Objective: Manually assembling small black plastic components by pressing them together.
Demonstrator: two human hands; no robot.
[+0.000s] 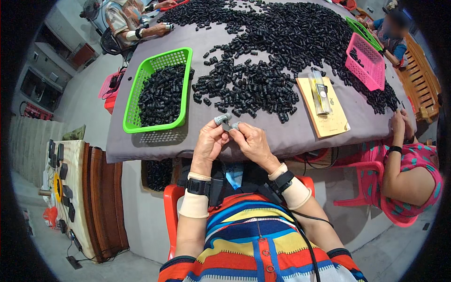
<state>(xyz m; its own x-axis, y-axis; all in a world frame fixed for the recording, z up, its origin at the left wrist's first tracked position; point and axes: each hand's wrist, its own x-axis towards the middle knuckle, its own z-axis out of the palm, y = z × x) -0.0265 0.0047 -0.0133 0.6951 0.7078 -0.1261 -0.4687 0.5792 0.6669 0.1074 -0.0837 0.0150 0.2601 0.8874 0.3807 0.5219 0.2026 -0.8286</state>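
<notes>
My left hand [210, 141] and my right hand [252, 144] meet at the table's near edge, fingers closed in a pinch. Between their fingertips is a small black plastic piece [226, 126], mostly covered by the fingers. Grey coverings wrap some fingertips on both hands. Just beyond lies a loose heap of small black cylindrical pieces [249, 87], much like the one I hold. To the left, a green plastic basket [188, 84] contains many of the same pieces. On the right, a clear plastic case [321, 99] rests on a yellow notebook [336, 123].
A large pile of black pieces [300, 33] covers the far table. At the right stand a pink basket [376, 70] and a green basket [361, 28]. Co-workers sit at the right and far left. Below the table's edge is a box of black pieces [159, 175].
</notes>
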